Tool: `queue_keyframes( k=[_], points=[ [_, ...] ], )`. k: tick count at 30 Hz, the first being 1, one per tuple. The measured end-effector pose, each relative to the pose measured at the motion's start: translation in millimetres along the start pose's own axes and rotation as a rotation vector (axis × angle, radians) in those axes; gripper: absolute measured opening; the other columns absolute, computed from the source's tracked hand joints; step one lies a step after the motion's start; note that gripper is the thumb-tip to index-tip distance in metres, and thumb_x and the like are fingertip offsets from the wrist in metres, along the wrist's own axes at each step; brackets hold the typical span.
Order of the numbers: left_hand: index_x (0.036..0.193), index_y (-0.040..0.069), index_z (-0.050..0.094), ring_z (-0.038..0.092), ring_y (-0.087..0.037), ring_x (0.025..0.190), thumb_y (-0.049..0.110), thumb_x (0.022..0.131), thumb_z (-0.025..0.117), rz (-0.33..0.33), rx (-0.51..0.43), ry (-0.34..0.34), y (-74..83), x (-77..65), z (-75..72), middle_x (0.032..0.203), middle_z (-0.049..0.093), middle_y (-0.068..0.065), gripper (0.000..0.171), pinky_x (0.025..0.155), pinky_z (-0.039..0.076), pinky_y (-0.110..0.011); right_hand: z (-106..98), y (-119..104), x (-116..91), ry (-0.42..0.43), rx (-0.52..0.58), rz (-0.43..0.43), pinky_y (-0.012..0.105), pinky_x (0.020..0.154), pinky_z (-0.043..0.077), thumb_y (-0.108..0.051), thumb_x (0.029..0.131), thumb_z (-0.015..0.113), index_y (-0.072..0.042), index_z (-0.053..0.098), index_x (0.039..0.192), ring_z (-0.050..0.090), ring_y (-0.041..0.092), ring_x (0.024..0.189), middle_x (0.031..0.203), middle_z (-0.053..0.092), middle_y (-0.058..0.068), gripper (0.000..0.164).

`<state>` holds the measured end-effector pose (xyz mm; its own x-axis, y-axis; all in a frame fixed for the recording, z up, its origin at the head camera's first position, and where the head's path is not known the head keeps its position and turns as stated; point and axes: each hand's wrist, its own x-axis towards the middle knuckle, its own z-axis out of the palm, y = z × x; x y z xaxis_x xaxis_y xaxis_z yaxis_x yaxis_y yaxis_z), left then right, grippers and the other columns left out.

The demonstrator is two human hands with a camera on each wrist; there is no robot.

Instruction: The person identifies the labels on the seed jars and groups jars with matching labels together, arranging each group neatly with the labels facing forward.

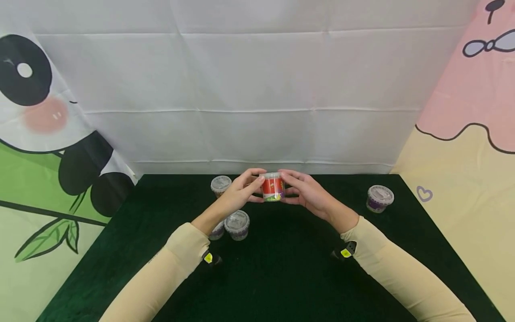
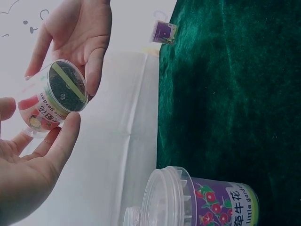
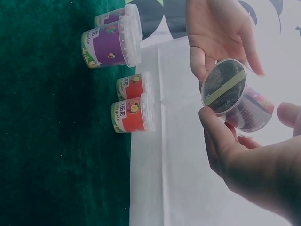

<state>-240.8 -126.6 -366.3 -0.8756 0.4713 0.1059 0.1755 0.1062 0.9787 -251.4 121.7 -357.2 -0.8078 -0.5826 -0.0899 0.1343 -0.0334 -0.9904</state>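
Both hands hold one small clear plastic tub (image 1: pixel 273 188) with a red label, raised above the far part of the table. My left hand (image 1: pixel 246 185) pinches its left side between thumb and fingers. On the opposite side, my right hand (image 1: pixel 307 190) grips it the same way. The lidded top faces up in the head view. From below, the left wrist view shows the tub's dark base (image 2: pixel 68 87) crossed by a yellow-green strip. "Little garden" is printed on its label.
Purple-labelled tubs (image 1: pixel 237 225) stand near my left forearm, one partly covered by it. Behind them are red-labelled tubs (image 3: pixel 129 115). Another purple tub (image 1: pixel 380 198) stands at the far right. Dark green cloth (image 1: pixel 281 277) covers the table, with a white curtain (image 1: pixel 257 89) behind.
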Motion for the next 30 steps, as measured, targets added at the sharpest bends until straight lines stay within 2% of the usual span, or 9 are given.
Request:
queue_keyframes(
  k=[5,14,21,26,30],
  points=[
    [0.15,0.006,0.038,0.062,-0.034,0.114,0.035,0.111,0.04,0.014,-0.017,0.005,1.4,1.1,0.5,0.141,0.048,-0.021,0.049,0.092,0.057,-0.045,-1.5,0.5,-0.1,0.018,0.012,-0.01,0.046,0.106,0.048,-0.043,0.107,0.048,-0.009,0.028,0.159,0.053,0.032,0.124,0.15,0.037,0.018,0.066],
    [0.151,0.015,0.039,0.059,-0.035,0.117,0.036,0.11,0.045,0.013,0.036,0.031,5.1,-1.3,2.8,0.138,0.049,-0.018,0.047,0.091,0.058,-0.044,2.9,6.7,0.8,0.015,0.014,-0.052,0.051,0.11,0.042,-0.036,0.107,0.052,-0.005,0.031,0.155,0.051,0.032,0.13,0.148,0.043,0.018,0.061],
    [0.148,0.009,0.043,0.061,-0.036,0.112,0.031,0.112,0.041,0.051,0.034,0.079,-0.2,-1.6,2.2,0.138,0.05,-0.02,0.043,0.089,0.058,-0.046,3.8,7.9,-0.3,0.026,0.015,-0.053,0.05,0.106,0.047,-0.036,0.107,0.051,-0.003,0.033,0.155,0.049,0.035,0.129,0.148,0.043,0.019,0.061],
    [0.148,0.009,0.043,0.059,-0.035,0.111,0.029,0.11,0.045,0.081,0.021,0.094,1.7,-2.7,2.0,0.138,0.047,-0.019,0.042,0.089,0.058,-0.046,3.6,6.8,-0.7,0.063,0.05,-0.054,0.049,0.106,0.047,-0.038,0.107,0.052,-0.005,0.032,0.157,0.047,0.036,0.128,0.148,0.043,0.017,0.063],
    [0.149,0.013,0.041,0.058,-0.034,0.112,0.032,0.109,0.048,0.056,0.029,0.094,3.0,-3.0,2.1,0.138,0.047,-0.017,0.044,0.089,0.058,-0.044,4.1,7.2,-0.7,0.083,0.049,-0.061,0.047,0.106,0.047,-0.04,0.106,0.053,-0.008,0.033,0.157,0.049,0.033,0.125,0.148,0.043,0.015,0.063]
  ],
)
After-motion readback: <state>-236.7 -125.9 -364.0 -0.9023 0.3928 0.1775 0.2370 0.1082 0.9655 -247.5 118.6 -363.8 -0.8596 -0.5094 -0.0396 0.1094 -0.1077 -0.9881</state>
